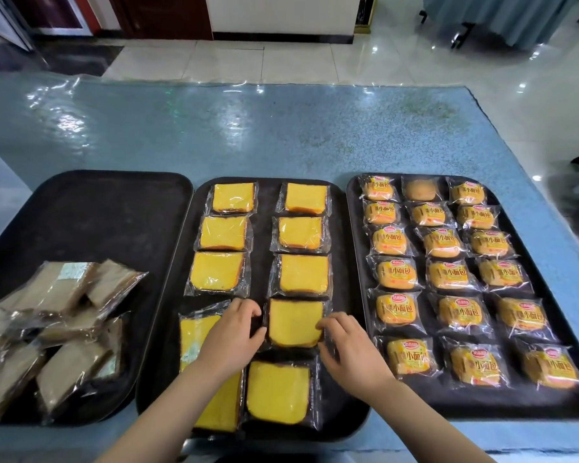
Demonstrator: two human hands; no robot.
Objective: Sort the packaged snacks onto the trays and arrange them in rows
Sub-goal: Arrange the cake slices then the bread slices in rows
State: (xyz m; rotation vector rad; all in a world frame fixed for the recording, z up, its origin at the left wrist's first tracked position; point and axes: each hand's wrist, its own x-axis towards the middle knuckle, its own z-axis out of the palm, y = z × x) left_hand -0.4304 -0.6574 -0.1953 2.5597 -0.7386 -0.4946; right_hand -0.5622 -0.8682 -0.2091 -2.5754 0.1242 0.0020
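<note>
Three black trays lie side by side. The middle tray (268,195) holds several clear-wrapped yellow cake slices in two columns. My left hand (231,335) and my right hand (351,352) pinch the left and right edges of one yellow slice (295,324), fourth in the right column, flat on the tray. Another slice (278,392) lies just below it. My left forearm covers part of the left column's near slices (194,332). The right tray (355,228) carries small orange bread packets (396,274) in three columns. The left tray (114,202) has a loose heap of brown cake packets (61,325).
The trays sit on a blue patterned table (281,135) under clear plastic, with bare surface behind them. The far half of the left tray has nothing on it. Beyond the table are a glossy tiled floor and covered furniture (495,18) at the top right.
</note>
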